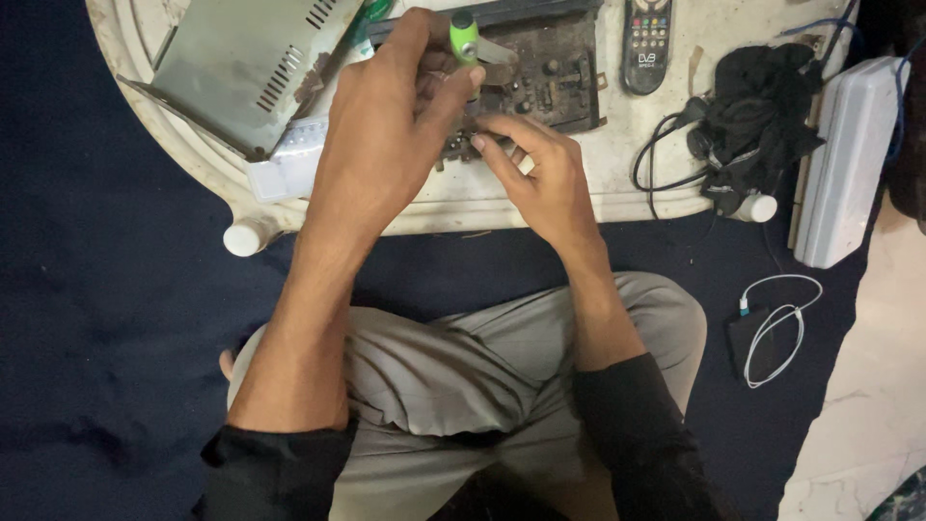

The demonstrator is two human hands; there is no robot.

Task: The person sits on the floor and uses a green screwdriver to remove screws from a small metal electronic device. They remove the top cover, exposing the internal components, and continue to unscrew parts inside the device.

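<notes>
Here, the left hand (386, 135) is wrapped around a screwdriver (465, 41) with a green and grey handle, held nearly upright; only the handle top shows above the knuckles, and the shaft and tip are hidden behind the thumb and fingers. The right hand (540, 174) is pinched narrow, thumb and fingertips pressed to the near edge of a dark circuit board (550, 82). Whether it grips a small part there or only steadies the board, I cannot tell.

The board lies on a low white table (617, 188) in front of the seated person, just past both hands. Its surface looks grimy and brownish, studded with small components; the left hand covers the board's left portion and the top edge of the picture cuts off its far side.

Left of the board, a grey sheet-metal cover (241, 63) with ventilation slots lies tilted, its upper part cut off. Beside its lower corner sits a translucent white plastic box (285, 164), partly hidden by the left forearm.

Right of the board, a black remote control (646, 43), cut off at the top. Further right, a crumpled black cloth (762, 106) over tangled black cables. A long white plastic case (844, 164) leans at the table's right edge. On the dark floor, a coiled white cable (776, 328).
</notes>
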